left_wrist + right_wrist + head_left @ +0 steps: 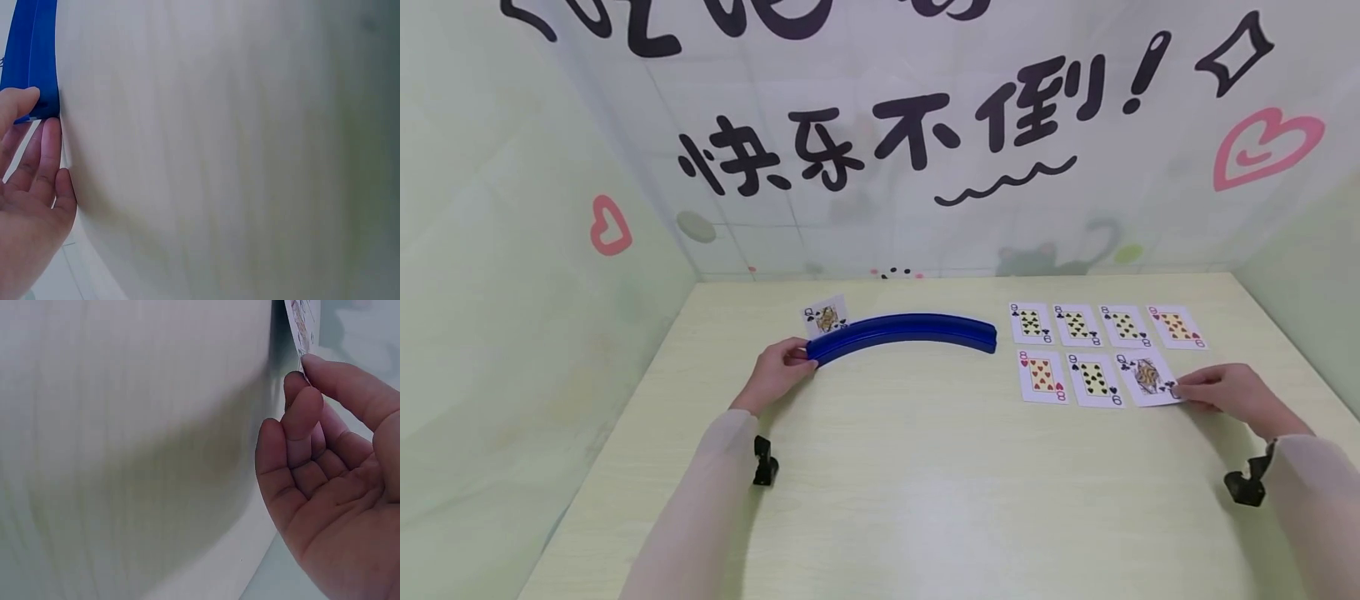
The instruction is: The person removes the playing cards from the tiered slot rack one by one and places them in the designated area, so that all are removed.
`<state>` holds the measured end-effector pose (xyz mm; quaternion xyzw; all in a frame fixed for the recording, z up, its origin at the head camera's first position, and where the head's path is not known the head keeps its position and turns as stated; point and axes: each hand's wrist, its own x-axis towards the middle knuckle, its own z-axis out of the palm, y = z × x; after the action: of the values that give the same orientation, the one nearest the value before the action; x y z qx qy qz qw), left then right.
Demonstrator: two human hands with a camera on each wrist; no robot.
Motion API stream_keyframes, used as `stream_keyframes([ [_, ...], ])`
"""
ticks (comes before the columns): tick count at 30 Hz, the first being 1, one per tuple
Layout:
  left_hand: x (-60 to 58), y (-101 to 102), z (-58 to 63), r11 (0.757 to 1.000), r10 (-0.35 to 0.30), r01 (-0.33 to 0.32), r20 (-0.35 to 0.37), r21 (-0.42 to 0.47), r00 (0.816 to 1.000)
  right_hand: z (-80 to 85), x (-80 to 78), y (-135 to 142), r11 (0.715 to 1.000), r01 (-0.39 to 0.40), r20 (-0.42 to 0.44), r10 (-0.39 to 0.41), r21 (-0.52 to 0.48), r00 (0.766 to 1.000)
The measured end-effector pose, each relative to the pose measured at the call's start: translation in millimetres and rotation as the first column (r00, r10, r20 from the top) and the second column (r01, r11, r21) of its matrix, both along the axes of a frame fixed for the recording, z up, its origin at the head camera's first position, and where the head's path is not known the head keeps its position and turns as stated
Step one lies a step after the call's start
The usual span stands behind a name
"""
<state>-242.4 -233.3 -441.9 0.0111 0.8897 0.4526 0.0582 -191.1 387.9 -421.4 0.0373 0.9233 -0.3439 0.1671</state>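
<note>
My left hand [775,373] grips the left end of a curved blue playing card holder [902,327]. In the left wrist view the thumb lies on the end of the holder [34,53], with fingers by its underside. A black queen card [826,317] rises at that end, its lower edge hidden by the holder. At the right, my right hand [1234,396] pinches the near right corner of a queen of clubs [1146,377]. The right wrist view shows that card [302,325] between thumb and fingertips, its corner off the table.
Two rows of face-up cards lie at the right, including a nine of clubs [1030,323], a red eight [1042,376] and a black nine [1096,379]. The pale table [910,483] meets a printed wall cloth [850,242] behind.
</note>
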Motion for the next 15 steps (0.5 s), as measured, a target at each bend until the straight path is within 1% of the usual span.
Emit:
stream_keyframes([
  [3, 0.9, -0.4, 0.5, 1.0, -0.016, 0.017, -0.033, 0.01, 0.999, -2.3, 0.4, -0.8, 1.0, 0.015, 0.013, -0.015, -0.005, 1.0],
  [5, 1.2, -0.6, 0.6, 1.0, -0.019, 0.02, -0.04, 0.015, 0.999, -2.7, 0.5, -1.9, 1.0, 0.021, 0.019, -0.021, -0.015, 1.0],
  [8, 0.4, 0.1, 0.3, 1.0, -0.008, 0.008, -0.026, 0.008, 1.0, -2.3, 0.2, -3.6, 0.999, 0.029, 0.021, -0.029, -0.031, 0.999],
  [10, -0.9, 0.1, -1.2, 1.0, 0.002, -0.002, -0.001, 0.001, 1.0, -2.0, -0.3, -4.5, 0.999, 0.028, 0.022, -0.027, -0.034, 0.999],
  [15, -2.3, 0.5, -3.0, 1.0, 0.006, -0.006, 0.006, -0.022, 1.0, -1.5, -2.2, -5.2, 0.999, 0.035, 0.043, -0.035, -0.002, 0.998],
])
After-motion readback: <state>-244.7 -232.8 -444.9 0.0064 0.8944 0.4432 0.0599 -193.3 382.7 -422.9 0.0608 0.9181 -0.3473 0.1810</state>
